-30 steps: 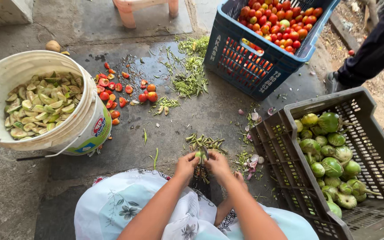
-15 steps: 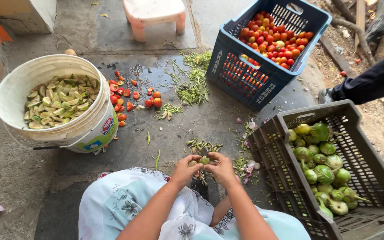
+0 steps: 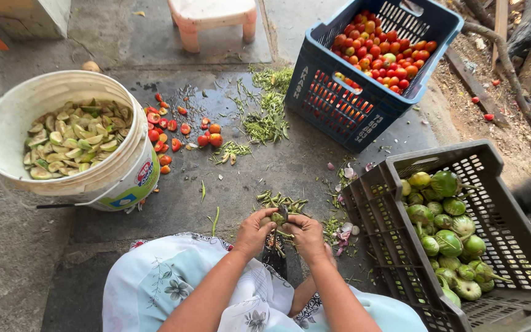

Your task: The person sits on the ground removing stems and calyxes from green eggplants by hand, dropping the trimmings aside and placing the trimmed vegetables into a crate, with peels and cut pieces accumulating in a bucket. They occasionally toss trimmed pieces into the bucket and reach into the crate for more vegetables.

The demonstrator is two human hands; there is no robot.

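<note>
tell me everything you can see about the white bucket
The white bucket is round, plastic-looking and scuffed, standing upright on the concrete floor at the person's left. A coloured label sits on its side, and a dark handle end sticks out low. It is well filled with pale green cut vegetable pieces. Neither hand touches it.

Head camera, looking steeply down, near hands, over concrete floor (image 3: 228, 184).
</note>
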